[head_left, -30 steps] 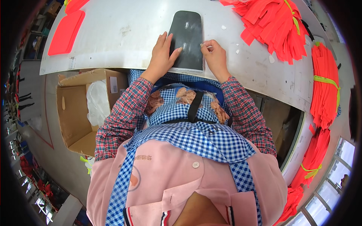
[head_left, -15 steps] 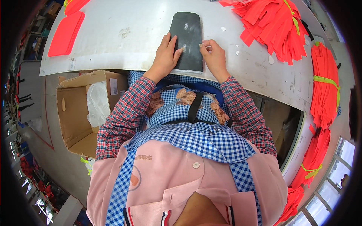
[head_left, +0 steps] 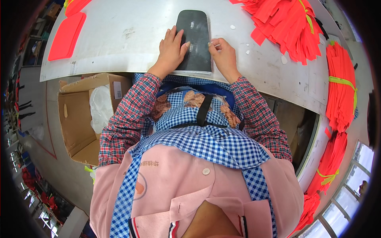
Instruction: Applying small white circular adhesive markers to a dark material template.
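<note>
A dark, flat panel (head_left: 197, 55) with rounded far corners lies on the white tabletop in front of me. A thin pale edge shows beneath its near and right sides. My left hand (head_left: 170, 53) rests flat on the panel's left side, open, with fingers stretched away from me and the thumb on the surface. At the right edge, my right hand (head_left: 224, 58) is closed in a pinch on a small white piece (head_left: 218, 46) that looks like tailor's chalk. Similar white pieces (head_left: 232, 27) lie scattered to the right of it.
Red-orange strips tied in bundles (head_left: 287, 29) cover the table's far right, with more bundles (head_left: 341, 83) along the right side. A stack of red-orange pieces (head_left: 66, 37) lies at far left. Below the table's left edge stands an open cardboard box (head_left: 81, 131) holding white plastic.
My left hand has slid a little farther from me along the panel. The right hand keeps its pinch by the right edge, nearly unmoved. The whole view has shifted slightly.
</note>
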### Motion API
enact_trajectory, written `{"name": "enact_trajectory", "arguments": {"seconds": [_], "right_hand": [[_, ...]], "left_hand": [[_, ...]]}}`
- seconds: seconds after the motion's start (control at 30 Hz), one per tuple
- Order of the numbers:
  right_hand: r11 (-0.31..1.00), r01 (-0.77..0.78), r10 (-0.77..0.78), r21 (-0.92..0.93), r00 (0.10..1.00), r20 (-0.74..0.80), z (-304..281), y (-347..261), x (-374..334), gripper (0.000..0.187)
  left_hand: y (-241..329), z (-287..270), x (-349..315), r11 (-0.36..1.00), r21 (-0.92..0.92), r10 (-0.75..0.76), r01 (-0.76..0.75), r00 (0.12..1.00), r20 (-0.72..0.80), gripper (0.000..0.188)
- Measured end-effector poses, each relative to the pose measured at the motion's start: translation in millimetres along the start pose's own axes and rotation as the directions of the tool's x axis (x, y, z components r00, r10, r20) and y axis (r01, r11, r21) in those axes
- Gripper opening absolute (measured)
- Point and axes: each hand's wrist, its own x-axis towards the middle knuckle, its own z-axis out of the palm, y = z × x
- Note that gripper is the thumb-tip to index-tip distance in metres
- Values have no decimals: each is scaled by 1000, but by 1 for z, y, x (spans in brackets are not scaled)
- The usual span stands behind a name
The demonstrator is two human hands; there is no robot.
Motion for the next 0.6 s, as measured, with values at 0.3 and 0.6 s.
{"name": "enact_trajectory", "arguments": {"seconds": [0.3,0.6], "right_hand": [[991,-14,12,133,1000,17,1,-18,1,19],[999,-39,47,-33,965,257,24,-23,20,21]], "left_hand": [[0,4,0,990,137,8,-19,997,82,45],[2,8,-2,984,177,23,-29,999,39,43]]}}
